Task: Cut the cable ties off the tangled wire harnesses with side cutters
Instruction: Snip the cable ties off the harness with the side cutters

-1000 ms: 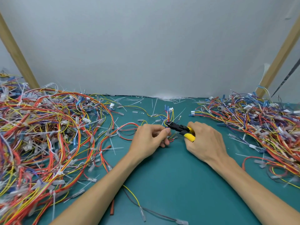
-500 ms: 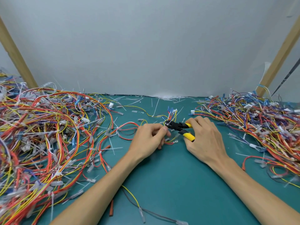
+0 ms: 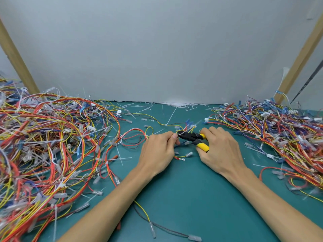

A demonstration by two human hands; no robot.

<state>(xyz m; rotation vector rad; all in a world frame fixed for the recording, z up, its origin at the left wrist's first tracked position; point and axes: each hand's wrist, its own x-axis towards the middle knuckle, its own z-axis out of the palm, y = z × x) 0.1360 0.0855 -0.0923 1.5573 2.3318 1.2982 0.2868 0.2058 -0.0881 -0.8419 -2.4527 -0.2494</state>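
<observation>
Your hands sit at the centre of the frame, almost where they were 0.5 s ago. Your left hand (image 3: 157, 151) keeps its fingers curled, thumb and forefinger pinching the harness (image 3: 189, 123) right at the nose of the cutters (image 3: 190, 137). Your right hand (image 3: 221, 149) grips the 2 yellow handles. They stand spread as they did 0.5 s ago, whereas 1 s ago they lay closer together. The black nose points left and meets a white tie (image 3: 182, 132) on the harness. Whether the blades have closed on it cannot be told. A short wire end (image 3: 180, 157) with a metal terminal now lies lower, below your left thumb.

A red loop (image 3: 134, 137) runs from the left pile (image 3: 52, 145) to your left hand. The left pile fills the left side of the table (image 3: 183, 198) and the right pile (image 3: 279, 133) fills the right side, both well apart from the cutters. Cut ties (image 3: 180, 104) lie scattered along the back edge under the wall (image 3: 157, 49). 2 slanted posts (image 3: 17, 62) stand at the upper left and upper right. A loose wire (image 3: 166, 227) crosses the lower centre and passes under your left forearm. Your left fingers hide the part of the harness they hold, and your right palm hides the rear of the handles.
</observation>
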